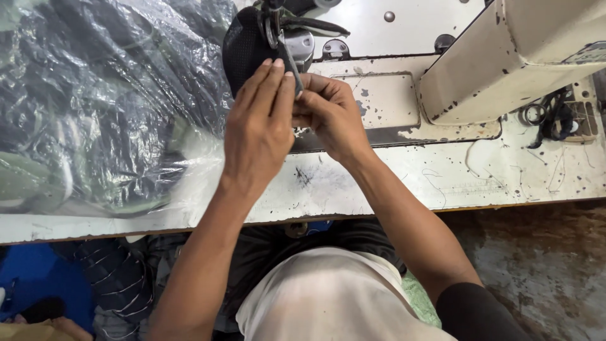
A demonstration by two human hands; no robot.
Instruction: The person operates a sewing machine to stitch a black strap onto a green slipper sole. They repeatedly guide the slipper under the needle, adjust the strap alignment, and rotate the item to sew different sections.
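- Strap, narrow and dark grey, is pinched between the straight fingers and thumb of the left hand; its long axis runs away from the person, up toward the machine.
- Right hand is curled closed just beside the left one, with its fingertips meeting at the lower end of the strap; the exact grip is hidden behind the left hand.
- Upper end of the strap goes to a black mesh piece with metal rings on it; how they join is hard to make out.
- Black mesh piece lies at the far edge of the tabletop, which is white and much chipped, and it is cut off at the top of the picture.
- Sewing machine, cream coloured, stands to the right of the hands; its needle area is not visible.
- Clear plastic bag with dark cloth inside fills the left side of the tabletop, touching the mesh piece.
- Black cords lie at the far right, well apart from the hands.
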